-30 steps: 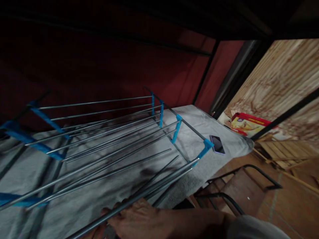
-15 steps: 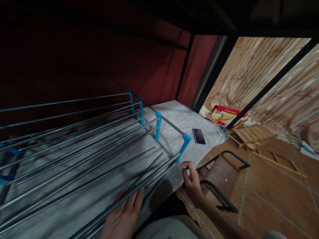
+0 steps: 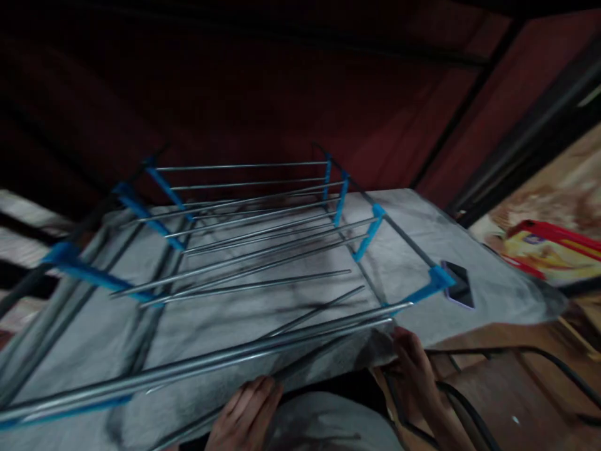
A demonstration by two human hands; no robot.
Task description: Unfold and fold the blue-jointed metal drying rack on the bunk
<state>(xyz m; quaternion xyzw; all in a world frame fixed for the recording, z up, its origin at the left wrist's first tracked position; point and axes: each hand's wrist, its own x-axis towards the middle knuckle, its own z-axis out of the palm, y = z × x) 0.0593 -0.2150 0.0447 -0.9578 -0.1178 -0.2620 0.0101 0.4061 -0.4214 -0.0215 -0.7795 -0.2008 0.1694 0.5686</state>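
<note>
A drying rack [image 3: 408, 241] of metal rods with blue plastic brackets lies across a grey cloth. My left hand [image 3: 246, 410] is at the near edge, its fingers together and curled over a dark tube [image 3: 300, 366] of the rack. Close to the right end of the nearest rods [image 3: 328, 327], my right hand [image 3: 416, 363] has its fingers bent together; what lies between them, if anything, is hidden. A blue bracket [image 3: 429, 285] stands just above that hand. Some rods lie loose and slanted, their right ends free of the brackets.
A phone [image 3: 460, 285] lies on the grey cloth [image 3: 498, 307] beyond the right bracket. A red and yellow box [image 3: 549, 250] is farther right. Below it stands a dark-framed chair [image 3: 498, 394]. A dark red wall [image 3: 263, 119] rises behind the rack.
The view has swung left, bringing the rack's left brackets into sight. My left hand has moved from the upper rods to the lower dark tube. My right hand stays near the rods' right ends.
</note>
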